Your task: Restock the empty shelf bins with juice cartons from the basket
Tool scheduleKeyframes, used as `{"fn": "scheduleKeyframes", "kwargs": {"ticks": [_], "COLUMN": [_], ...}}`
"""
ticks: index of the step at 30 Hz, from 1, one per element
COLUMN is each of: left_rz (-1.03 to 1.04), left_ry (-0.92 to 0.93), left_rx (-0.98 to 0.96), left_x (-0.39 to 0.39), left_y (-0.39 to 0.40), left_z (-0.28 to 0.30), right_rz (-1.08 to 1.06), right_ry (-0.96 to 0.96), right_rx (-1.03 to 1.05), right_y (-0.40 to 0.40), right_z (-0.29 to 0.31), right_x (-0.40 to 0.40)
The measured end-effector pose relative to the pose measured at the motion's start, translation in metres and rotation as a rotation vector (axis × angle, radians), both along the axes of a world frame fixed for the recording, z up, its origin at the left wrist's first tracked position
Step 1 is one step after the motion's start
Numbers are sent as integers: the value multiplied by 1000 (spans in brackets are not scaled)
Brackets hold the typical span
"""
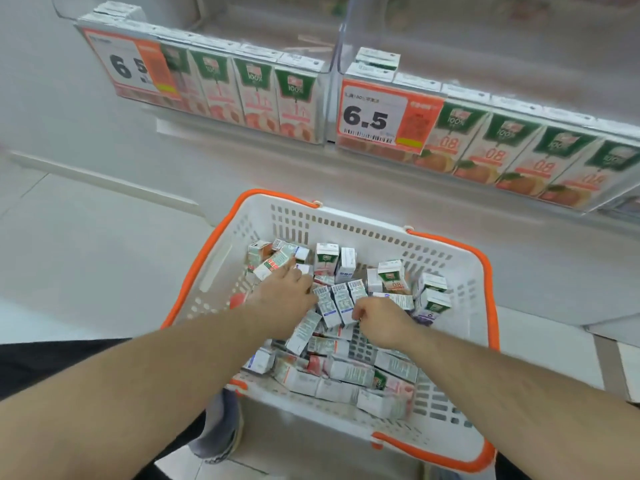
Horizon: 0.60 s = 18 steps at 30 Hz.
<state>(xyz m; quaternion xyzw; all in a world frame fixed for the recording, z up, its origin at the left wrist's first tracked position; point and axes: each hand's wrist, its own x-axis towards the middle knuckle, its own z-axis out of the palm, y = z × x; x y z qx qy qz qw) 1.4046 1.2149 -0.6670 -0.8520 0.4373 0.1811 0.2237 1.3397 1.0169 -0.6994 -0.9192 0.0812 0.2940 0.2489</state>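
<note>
Here both hands are reaching into the white plastic basket with orange rim (346, 216): the left hand (284, 292), fingers spread, is sorting small juice cartons (341, 303); the right hand (375, 320) is pinching one upright to lift.

The right price tag (384, 116) on the shelf front reads "6.5" in large black digits above a barcode; smaller print on it is too blurred to read. To its left, the left price tag (133, 65) shows "6" and "5". Peach cartons (258, 95) between the two tags carry "100%" on a green panel. Orange cartons (491, 147) right of the right price tag also show "100%", with "08" below. In the basket (460, 271) beneath, one carton (393, 277) shows "08".
</note>
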Motion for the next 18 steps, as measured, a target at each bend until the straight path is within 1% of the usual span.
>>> {"fn": "scheduleKeyframes", "kwargs": {"ticks": [1, 2, 4, 7, 9, 11, 13, 16, 18], "left_rz": [-86, -127, -142, -201, -258, -267, -169, 131, 274], "left_ry": [-38, -49, -59, -101, -110, -61, 45, 298, 390], "left_rx": [28, 48, 88, 137, 110, 52, -67, -314, -435], "left_x": [-2, -3, -2, 2, 12, 28, 45, 69, 79], "left_y": [0, -2, -5, -11, -13, -10, -1, 15, 24], "left_z": [-9, -16, -29, -46, -46, -36, -19, 16, 40], "right_rz": [36, 65, 89, 151, 238, 330, 456, 609, 651], "right_ry": [28, 46, 48, -63, -165, -222, -237, -218, -211], "right_rx": [-24, -43, -65, -114, -152, -207, -291, -391, -417], "right_y": [2, 4, 9, 14, 13, 12, 14, 29, 41], "right_z": [-7, -13, -23, -35, -38, -39, -43, -50, -54], "right_x": [-3, -5, -6, -3, 4, 12, 19, 29, 37]}}
